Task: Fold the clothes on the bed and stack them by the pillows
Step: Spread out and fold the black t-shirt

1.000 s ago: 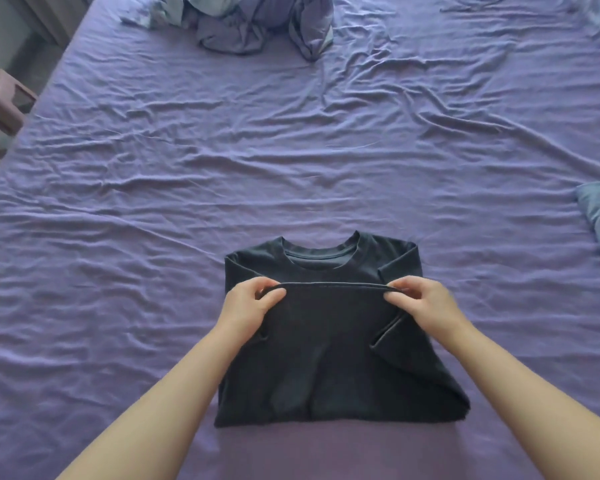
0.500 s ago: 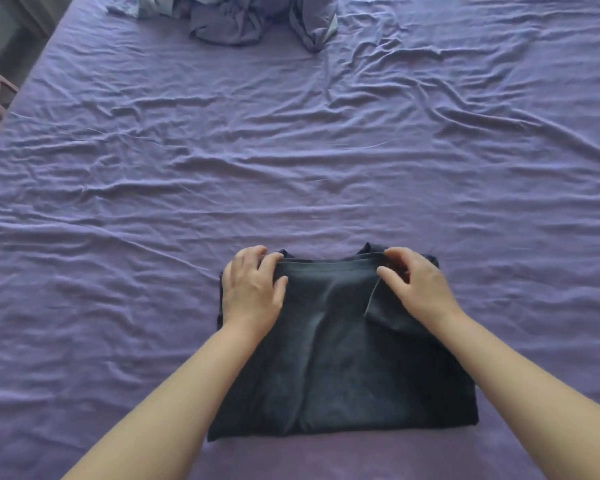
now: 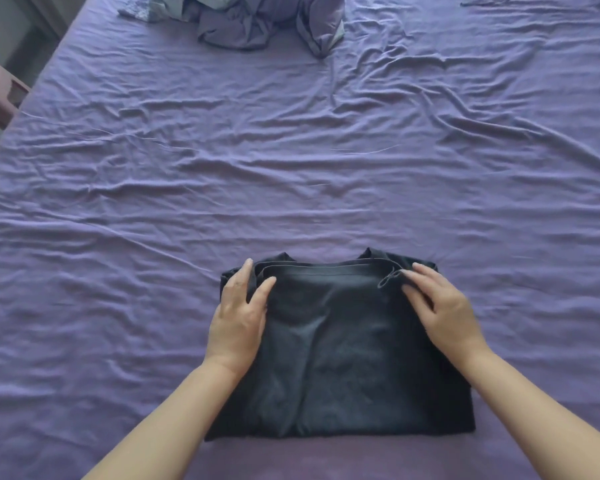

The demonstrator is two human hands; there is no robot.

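**Two flat hands on one dark shirt**

The dark shirt [image 3: 343,348] lies on the purple bed sheet [image 3: 291,174], near the front edge of the bed; it is folded into a neat, almost square shape; the cloth looks dark grey, nearly black, and soft, with a few small wrinkles down the middle; at the far edge I see thin layers stacked on each other, and two little points of cloth stick up there.

The left hand [image 3: 238,320] rests flat on the left side of the shirt; its fingers are straight and close together, with the thumb spread out to the side; the right hand [image 3: 440,306] rests on the right side; its fingers are straight too, a little apart, and the tips touch the far right corner; neither hand is gripping the cloth; both just lie on top of it.

I count one folded shirt, two hands and two bare arms; far away, at the top of the bed, there is one pile of crumpled clothes [image 3: 257,22] in purple and pale blue; how many pieces are in it I cannot tell; off the bed on the left stands one pink stool [image 3: 0,95]; the sheet is full of wrinkles; nothing lies between the shirt and the pile.
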